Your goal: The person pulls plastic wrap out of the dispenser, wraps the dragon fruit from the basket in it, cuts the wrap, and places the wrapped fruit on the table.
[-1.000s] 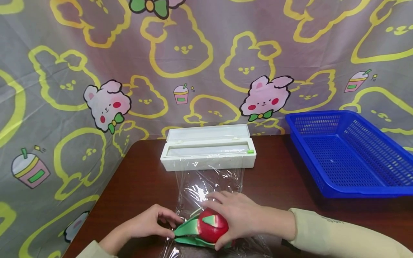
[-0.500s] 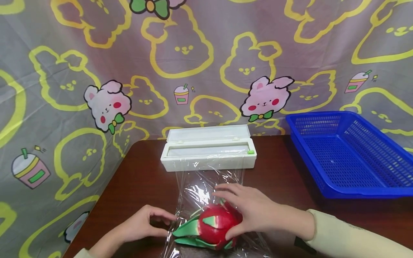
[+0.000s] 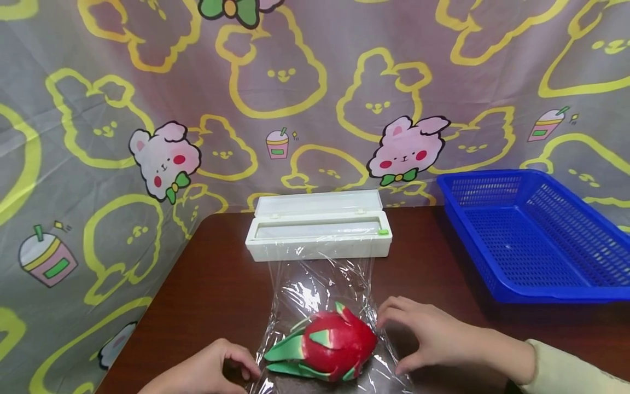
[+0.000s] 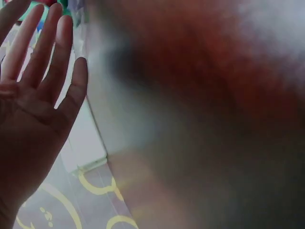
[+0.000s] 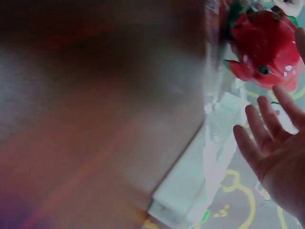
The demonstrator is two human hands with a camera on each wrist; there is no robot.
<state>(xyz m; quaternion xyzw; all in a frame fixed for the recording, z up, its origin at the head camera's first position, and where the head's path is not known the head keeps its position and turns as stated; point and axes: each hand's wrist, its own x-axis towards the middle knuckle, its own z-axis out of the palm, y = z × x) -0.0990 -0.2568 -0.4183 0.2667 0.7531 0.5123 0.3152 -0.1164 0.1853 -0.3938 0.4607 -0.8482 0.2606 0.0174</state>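
Observation:
A red dragon fruit with green leaf tips [image 3: 339, 342] lies on its side on a sheet of clear cling film [image 3: 320, 290], its leaf tips pointing left. My left hand [image 3: 209, 372] is beside the film's left edge, just left of the leaf tips; whether its fingertips touch the film I cannot tell. In the left wrist view, the fingers of that left hand [image 4: 40, 90] look extended. Right of the fruit, my right hand [image 3: 438, 336] has its fingers spread near the film's right edge, apart from the fruit. The right wrist view also shows the dragon fruit [image 5: 267, 45] beyond the fingers.
Behind the fruit stands a white cling film dispenser [image 3: 320, 250] with its lid raised and a green slider [image 3: 383, 232] at its right. The film runs from it toward me. A blue plastic basket [image 3: 561, 293] sits at the right, and a patterned cloth [image 3: 315, 137] hangs behind the table.
My right hand has let go of the dragon fruit and moved right, away from it. My left hand has drawn back slightly left and down from the leaf tips.

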